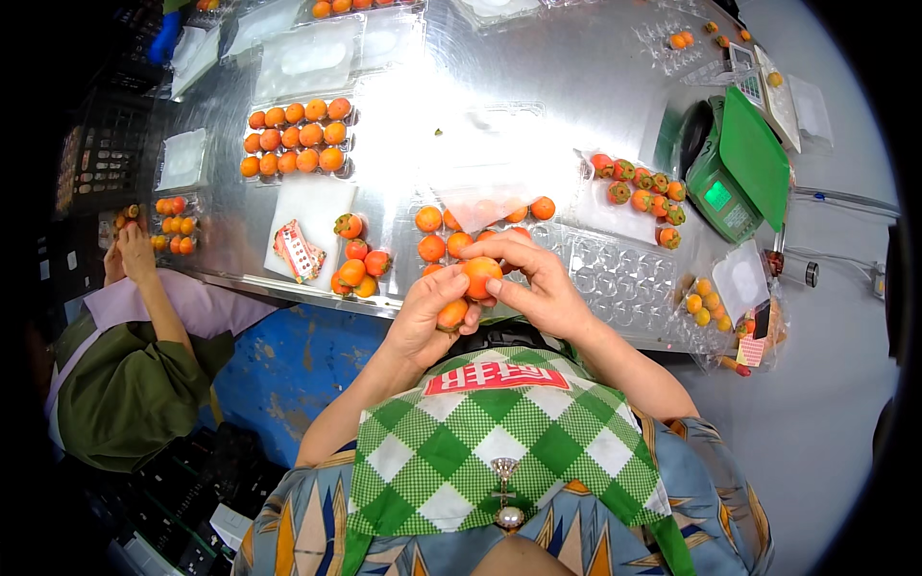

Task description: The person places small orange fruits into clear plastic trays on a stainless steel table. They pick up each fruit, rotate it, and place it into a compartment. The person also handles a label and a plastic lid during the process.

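Note:
My left hand [425,313] holds two orange persimmons at the table's front edge. The lower persimmon [452,315] rests in its curled fingers. The upper persimmon [482,277] sits between the fingertips of both hands, with my right hand [544,288] gripping it from the right. Just beyond, a clear plastic tray [612,277] has persimmons [432,248] in its left cups, partly hidden by my hands and by a white translucent sheet [479,194]. The tray's visible right cups hold no fruit. Left of my hands lies a loose group of persimmons [353,272].
Cards with printing [299,252] lie on a white foam sheet [277,237]. A filled tray of persimmons [295,140] stands farther back. Loose persimmons [641,187] and a green scale [735,173] are on the right. At left, a co-worker's hands [133,252] handle fruit.

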A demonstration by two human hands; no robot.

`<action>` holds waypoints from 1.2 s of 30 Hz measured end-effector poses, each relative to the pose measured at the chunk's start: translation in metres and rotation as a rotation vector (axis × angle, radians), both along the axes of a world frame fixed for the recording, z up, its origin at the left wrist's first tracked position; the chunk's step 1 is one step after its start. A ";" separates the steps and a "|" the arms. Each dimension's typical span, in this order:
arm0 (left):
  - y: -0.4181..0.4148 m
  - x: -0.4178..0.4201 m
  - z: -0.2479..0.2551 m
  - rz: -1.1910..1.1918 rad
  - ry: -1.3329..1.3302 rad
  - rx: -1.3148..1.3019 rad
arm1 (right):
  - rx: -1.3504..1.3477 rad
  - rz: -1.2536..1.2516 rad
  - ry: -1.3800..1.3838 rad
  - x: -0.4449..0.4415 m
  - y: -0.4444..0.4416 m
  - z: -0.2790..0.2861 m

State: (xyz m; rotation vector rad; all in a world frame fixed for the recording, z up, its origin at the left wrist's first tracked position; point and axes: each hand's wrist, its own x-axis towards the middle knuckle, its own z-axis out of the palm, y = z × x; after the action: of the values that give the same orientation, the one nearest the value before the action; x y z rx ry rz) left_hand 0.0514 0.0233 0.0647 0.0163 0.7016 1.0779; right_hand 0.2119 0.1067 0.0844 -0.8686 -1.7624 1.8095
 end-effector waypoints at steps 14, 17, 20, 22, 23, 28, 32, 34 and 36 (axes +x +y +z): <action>-0.002 -0.010 -0.019 0.279 0.114 -0.083 | 0.420 -0.049 -0.385 0.036 0.001 -0.069; 0.001 -0.008 -0.013 0.279 0.082 0.010 | 0.624 0.085 -0.424 0.032 -0.015 -0.081; -0.001 -0.007 -0.016 0.238 0.096 0.092 | 0.816 0.157 -0.480 0.023 -0.017 -0.091; 0.000 -0.007 -0.014 0.212 0.122 0.111 | 0.879 0.166 -0.507 0.020 -0.016 -0.097; 0.000 -0.006 -0.010 0.202 0.142 0.105 | 0.893 0.158 -0.514 0.020 -0.016 -0.100; -0.002 0.002 -0.001 0.178 0.549 0.229 | 0.451 0.002 -0.358 0.017 -0.007 -0.077; -0.004 0.006 -0.004 0.157 1.001 0.435 | -0.064 -0.090 -0.029 0.009 -0.008 -0.038; -0.003 0.006 0.001 0.108 1.218 0.536 | 0.013 -0.065 0.021 0.002 -0.008 -0.022; -0.002 0.004 0.006 0.029 1.475 0.662 | 0.112 -0.052 -0.046 0.002 -0.009 -0.019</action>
State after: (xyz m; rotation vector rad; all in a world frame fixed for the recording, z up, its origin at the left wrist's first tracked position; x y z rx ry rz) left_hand 0.0550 0.0212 0.0706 1.4907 1.5843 1.1759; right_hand 0.2136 0.0980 0.0654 -0.9086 -1.8335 1.6537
